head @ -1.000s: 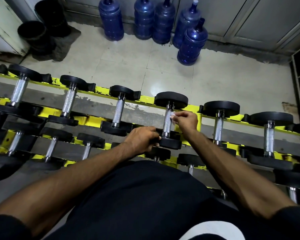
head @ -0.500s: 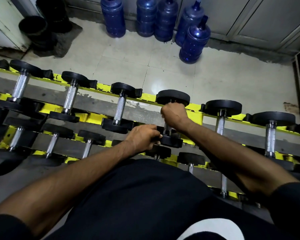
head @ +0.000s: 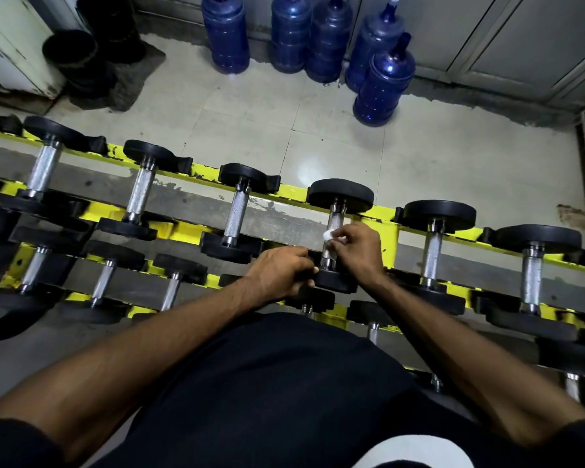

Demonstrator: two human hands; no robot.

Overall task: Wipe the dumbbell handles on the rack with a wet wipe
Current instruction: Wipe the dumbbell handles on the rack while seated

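Wipe (head: 328, 234) back in view on dumbbell handle (head: 335, 219)

Right hand (head: 355, 251), earlier wrapped high round the knurled steel handle, sits lower, its grip pinching the crumpled white wipe. Left hand (head: 281, 273) curls its grip over the near round black weight (head: 335, 282) on the yellow rack (head: 291, 192).

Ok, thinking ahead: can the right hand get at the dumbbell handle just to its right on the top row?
Probably yes. That handle lies bare beside the right hand, with nothing across it; the hand holds only the wet wipe.
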